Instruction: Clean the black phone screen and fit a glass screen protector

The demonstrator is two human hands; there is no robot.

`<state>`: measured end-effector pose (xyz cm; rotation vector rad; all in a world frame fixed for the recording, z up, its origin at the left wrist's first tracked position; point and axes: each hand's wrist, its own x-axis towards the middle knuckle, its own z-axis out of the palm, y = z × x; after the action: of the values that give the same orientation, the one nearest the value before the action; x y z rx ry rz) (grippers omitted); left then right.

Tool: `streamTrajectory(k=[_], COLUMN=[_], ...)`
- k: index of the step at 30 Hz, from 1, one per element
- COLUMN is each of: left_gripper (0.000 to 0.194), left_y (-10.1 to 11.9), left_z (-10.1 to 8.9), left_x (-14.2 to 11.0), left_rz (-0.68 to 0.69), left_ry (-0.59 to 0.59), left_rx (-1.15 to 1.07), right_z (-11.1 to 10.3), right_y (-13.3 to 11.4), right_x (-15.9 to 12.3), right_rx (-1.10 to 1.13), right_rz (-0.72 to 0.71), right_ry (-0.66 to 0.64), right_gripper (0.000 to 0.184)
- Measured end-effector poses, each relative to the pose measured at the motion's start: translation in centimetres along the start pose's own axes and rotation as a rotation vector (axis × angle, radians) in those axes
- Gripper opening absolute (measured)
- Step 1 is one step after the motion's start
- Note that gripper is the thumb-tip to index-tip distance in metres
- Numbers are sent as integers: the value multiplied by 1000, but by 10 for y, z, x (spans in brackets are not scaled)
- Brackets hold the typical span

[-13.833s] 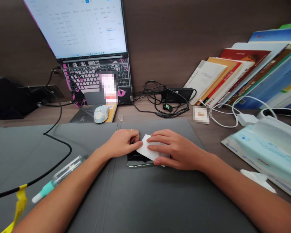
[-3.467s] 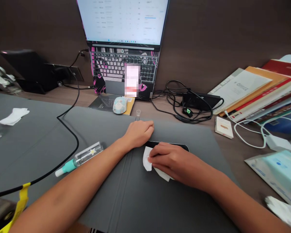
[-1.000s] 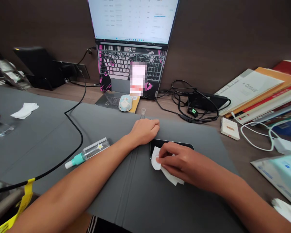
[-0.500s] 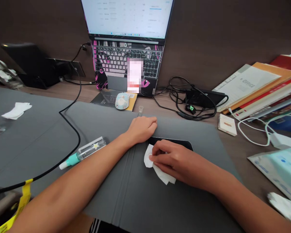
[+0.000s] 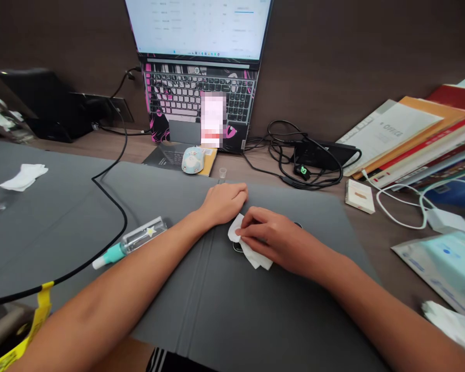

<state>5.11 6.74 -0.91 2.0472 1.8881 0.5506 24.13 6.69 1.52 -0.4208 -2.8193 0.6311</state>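
Note:
My right hand [image 5: 269, 237] pinches a folded white tissue [image 5: 256, 257] and presses it over a flat black phone-like object [image 5: 238, 248] on the grey mat. Most of that object is hidden; a lower-left corner and a bit of its right edge show. Just to the left, my left hand [image 5: 225, 201] rests on the mat with its fingers closed and bent, beside the object's far-left end. Its fingertips are hidden, so what they grip cannot be made out. A clear spray bottle [image 5: 143, 235] with a turquoise neck lies left of my left forearm.
A laptop [image 5: 199, 103] stands at the back, a mouse [image 5: 194, 159] before it. Black cables [image 5: 271, 147] and leaning books [image 5: 406, 134] are at right, with a tissue pack [image 5: 445, 263]. Another tissue [image 5: 23, 176] and a black cable [image 5: 116, 201] lie on the left.
My right hand has slid the tissue away from me across the black object. Its lower-left corner now shows, while its far edge is covered. My left hand stays in place.

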Motion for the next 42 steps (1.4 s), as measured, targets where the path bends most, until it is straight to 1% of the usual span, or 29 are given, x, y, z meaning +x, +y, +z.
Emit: streamTrajectory(k=[5,11,16,18,20,26,30,37,42], left_gripper=[33,33,32,31,31,31,31,33,33], left_y=[0,-1,-3,-3,-2,-2,-3,-2,-1], left_z=[0,3,4,3,3,3,3,2,1], left_x=[0,2,3,3,3,2,2,2,1], left_rz=[6,7,3,2,0,9,12,4,9], left_ry=[0,17,25,26,28,29,26,24,17], left_rx=[-7,-4,-19,-29,-36,-45,-44,-36,-31], right_z=[-5,3,3,1,0,1,-1,2,4], right_y=[8,14,19,20,21,15,9,9,9], right_x=[-5,4,6,4,2,0,-1,1,-1], right_rx=[16,-66,-126,-156,-169,-85,-81,-204,-225], right_rz=[-24,-28,6,11,-23,-120,-172,-194,-194], right_ry=[8,100,131,129,118,56,30,70,51], right_gripper=[25,23,23,25,26,26,26,26,23])
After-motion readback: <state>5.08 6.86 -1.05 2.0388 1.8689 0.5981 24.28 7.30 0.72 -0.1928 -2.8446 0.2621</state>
